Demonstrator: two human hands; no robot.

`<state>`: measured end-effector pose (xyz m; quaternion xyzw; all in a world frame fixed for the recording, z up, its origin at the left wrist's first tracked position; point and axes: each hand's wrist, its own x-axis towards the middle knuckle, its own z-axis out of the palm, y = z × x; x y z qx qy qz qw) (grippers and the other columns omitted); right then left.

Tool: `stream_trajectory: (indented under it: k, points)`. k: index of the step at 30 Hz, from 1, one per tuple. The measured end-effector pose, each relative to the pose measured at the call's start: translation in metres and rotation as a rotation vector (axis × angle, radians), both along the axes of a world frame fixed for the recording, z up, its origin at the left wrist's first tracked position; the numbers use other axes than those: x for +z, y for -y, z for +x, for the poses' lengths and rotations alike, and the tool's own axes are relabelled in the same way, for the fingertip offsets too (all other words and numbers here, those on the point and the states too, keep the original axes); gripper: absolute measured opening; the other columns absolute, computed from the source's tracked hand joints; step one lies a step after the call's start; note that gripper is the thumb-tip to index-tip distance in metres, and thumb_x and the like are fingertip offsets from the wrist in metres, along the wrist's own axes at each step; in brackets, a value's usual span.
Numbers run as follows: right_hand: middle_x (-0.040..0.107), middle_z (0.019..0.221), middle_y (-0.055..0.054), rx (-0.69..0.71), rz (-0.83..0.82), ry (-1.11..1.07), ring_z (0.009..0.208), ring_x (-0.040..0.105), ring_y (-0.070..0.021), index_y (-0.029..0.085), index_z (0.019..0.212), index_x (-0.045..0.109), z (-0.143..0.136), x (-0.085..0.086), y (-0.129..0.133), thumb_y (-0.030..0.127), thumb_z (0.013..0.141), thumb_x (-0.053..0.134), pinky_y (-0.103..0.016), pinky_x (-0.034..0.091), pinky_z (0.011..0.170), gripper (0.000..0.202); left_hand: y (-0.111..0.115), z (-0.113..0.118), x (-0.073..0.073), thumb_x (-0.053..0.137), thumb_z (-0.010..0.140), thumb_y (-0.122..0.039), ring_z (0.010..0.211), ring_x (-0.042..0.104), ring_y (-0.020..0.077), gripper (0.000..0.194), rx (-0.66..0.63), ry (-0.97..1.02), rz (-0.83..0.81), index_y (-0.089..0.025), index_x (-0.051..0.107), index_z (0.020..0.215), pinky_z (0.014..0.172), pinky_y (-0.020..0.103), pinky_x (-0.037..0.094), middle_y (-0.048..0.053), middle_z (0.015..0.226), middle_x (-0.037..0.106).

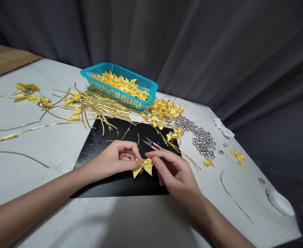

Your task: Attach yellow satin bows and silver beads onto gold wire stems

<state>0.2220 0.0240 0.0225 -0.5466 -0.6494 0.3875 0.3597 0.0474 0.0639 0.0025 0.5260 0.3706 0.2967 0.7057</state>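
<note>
Between my two hands, above the black mat (pixel 110 187), is a yellow ribbon bow (pixel 148 166) with pointed tails. My left hand (pixel 124 156) pinches its left side between thumb and forefinger, the other fingers curled. On the opposite side, my right hand (pixel 172 168) has thumb and fingertips closed at the bow's right edge. A thin gold strand seems to cross the bow's middle, though the fingertips partly hide it. Just beyond my right hand lies a pair of thread snips (pixel 153 144), blades pointing left.
A teal basket (pixel 154 92) of yellow bows stands at the back, with gold cords (pixel 107 106) heaped before it. Finished-looking bows (pixel 167 110) and silver rings (pixel 204 142) lie to the right. A white computer mouse (pixel 280 202) sits near the right edge; grey curtain hangs behind.
</note>
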Motion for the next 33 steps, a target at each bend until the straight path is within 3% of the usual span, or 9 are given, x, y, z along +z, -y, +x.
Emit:
stream_trajectory:
  k: [5,8,10,12,14,17,27,30,33]
  points:
    - [0.059,0.075,-0.001,-0.040,0.168,-0.003,0.043,0.040,-0.0045,0.021,0.108,0.061,0.005,-0.002,0.003,0.022,0.091,0.042,-0.019,0.038,0.040,0.026,0.000,-0.002,-0.005,0.071,0.065,-0.020,0.055,0.050,0.0054,0.017,0.033,0.040,-0.029,-0.013,0.056,0.064,0.054,0.015,0.037,-0.003,0.060,0.061]
    - [0.057,0.073,0.001,-0.056,0.159,-0.057,0.042,0.038,-0.0053,0.026,0.131,0.040,0.005,-0.001,0.004,0.020,0.091,0.041,-0.019,0.036,0.039,0.040,0.000,-0.003,-0.006,0.071,0.066,-0.021,0.055,0.049,0.0052,0.018,0.032,0.043,-0.014,-0.013,0.055,0.064,0.054,0.015,0.036,-0.003,0.059,0.059]
    - [0.057,0.074,0.001,-0.044,0.110,-0.057,0.041,0.037,-0.0052,0.026,0.136,0.032,0.005,-0.001,0.002,0.020,0.090,0.042,-0.018,0.034,0.037,0.047,0.001,-0.004,-0.005,0.070,0.067,-0.022,0.054,0.046,0.0048,0.018,0.018,0.032,0.012,-0.013,0.055,0.064,0.053,0.015,0.034,-0.005,0.057,0.055]
    - [0.057,0.071,0.001,0.017,0.020,0.008,0.041,0.037,-0.0048,0.022,0.125,0.047,0.004,-0.002,0.000,0.022,0.089,0.045,-0.018,0.032,0.037,0.037,0.001,-0.004,-0.004,0.070,0.068,-0.022,0.051,0.042,0.0043,0.018,-0.013,0.013,0.037,-0.013,0.054,0.063,0.050,0.015,0.031,-0.006,0.054,0.050]
    - [0.054,0.061,0.002,0.076,-0.073,0.072,0.040,0.038,-0.0049,0.017,0.103,0.061,0.004,-0.002,-0.001,0.026,0.087,0.047,-0.018,0.030,0.036,0.023,0.002,-0.004,-0.003,0.069,0.068,-0.022,0.049,0.039,0.0041,0.018,-0.041,0.003,0.057,-0.013,0.054,0.063,0.048,0.015,0.029,-0.007,0.052,0.047]
    - [0.046,0.050,0.004,0.082,-0.093,0.122,0.039,0.040,-0.0056,0.015,0.084,0.063,0.003,0.000,-0.001,0.029,0.087,0.046,-0.018,0.028,0.036,0.023,0.002,-0.002,-0.001,0.068,0.069,-0.022,0.052,0.043,0.0052,0.013,-0.030,-0.008,0.061,-0.013,0.059,0.068,0.050,0.015,0.033,-0.006,0.055,0.052]
    - [0.055,0.053,0.002,0.017,0.150,0.209,0.040,0.041,-0.0055,0.015,0.086,0.066,0.002,-0.001,0.001,0.023,0.087,0.048,-0.019,0.032,0.039,0.020,0.001,0.000,0.003,0.071,0.064,-0.021,0.051,0.049,0.0081,0.009,0.069,-0.064,0.027,-0.013,0.067,0.067,0.050,0.019,0.037,-0.003,0.054,0.058]
    - [0.069,0.072,-0.003,-0.067,0.242,0.166,0.041,0.047,-0.0057,0.016,0.099,0.062,0.002,0.000,0.003,0.020,0.086,0.049,-0.019,0.039,0.040,0.018,0.000,-0.001,-0.001,0.072,0.065,-0.021,0.055,0.053,0.0079,0.009,0.097,-0.024,0.006,-0.014,0.067,0.068,0.054,0.018,0.040,-0.002,0.058,0.062]
    - [0.071,0.076,-0.003,-0.137,0.343,0.152,0.041,0.049,-0.0060,0.017,0.094,0.058,0.003,0.003,0.007,0.018,0.086,0.050,-0.019,0.041,0.041,0.011,-0.001,-0.002,-0.004,0.073,0.066,-0.022,0.058,0.055,0.0078,0.010,0.132,0.022,-0.025,-0.014,0.067,0.069,0.057,0.017,0.041,-0.001,0.063,0.065]
